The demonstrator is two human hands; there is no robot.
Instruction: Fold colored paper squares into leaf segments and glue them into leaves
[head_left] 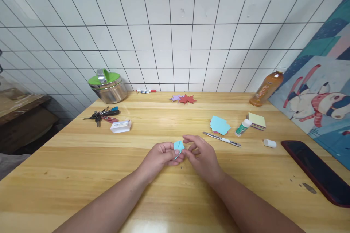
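White tiles (pixel 182 36) with black lines stand behind a yellow wooden table (pixel 82 164). At 10 o'clock sits a shiny pot (pixel 111 94), at 2 a drink bottle (pixel 266 89), just past 3 a phone (pixel 315 173). A red leaf (pixel 187 99) and a purple leaf (pixel 175 97) lie at 12. Folded blue paper (pixel 179 145) is in the middle — pinched by the left hand (pixel 159 155). The right hand (pixel 203 157) curls at its right edge — I cannot tell if it grips.
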